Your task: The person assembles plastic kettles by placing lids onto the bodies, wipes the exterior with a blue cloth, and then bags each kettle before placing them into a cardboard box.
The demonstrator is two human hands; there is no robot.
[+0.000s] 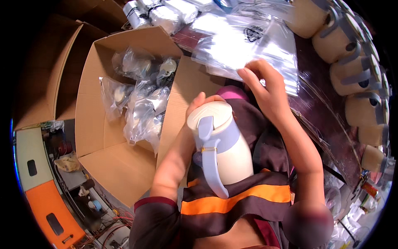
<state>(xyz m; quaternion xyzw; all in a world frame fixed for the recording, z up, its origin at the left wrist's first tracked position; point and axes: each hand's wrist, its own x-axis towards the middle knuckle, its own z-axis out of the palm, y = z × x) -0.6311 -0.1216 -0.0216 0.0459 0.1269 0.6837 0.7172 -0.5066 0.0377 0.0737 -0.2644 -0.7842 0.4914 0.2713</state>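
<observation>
A cream insulated jug (234, 155) with a blue-grey handle and collar leans against my body, its lid tilted up and away from me. My left hand (197, 103) is closed around its far side near the lid, with part of the fingers hidden behind the jug. My right hand (265, 81) reaches over the dark table to a stack of clear plastic bags (228, 45). Its thumb and forefinger pinch at the near edge of the bags. To the left, an open cardboard box (116, 162) holds several bagged jugs (145, 103).
Several more cream jugs (346, 76) stand in a curved line along the right side of the dark table (331, 120). Rolled clear bags (166, 16) lie at the back. Another cardboard box (45, 70) is at far left, above an orange panel (54, 211) and loose cables.
</observation>
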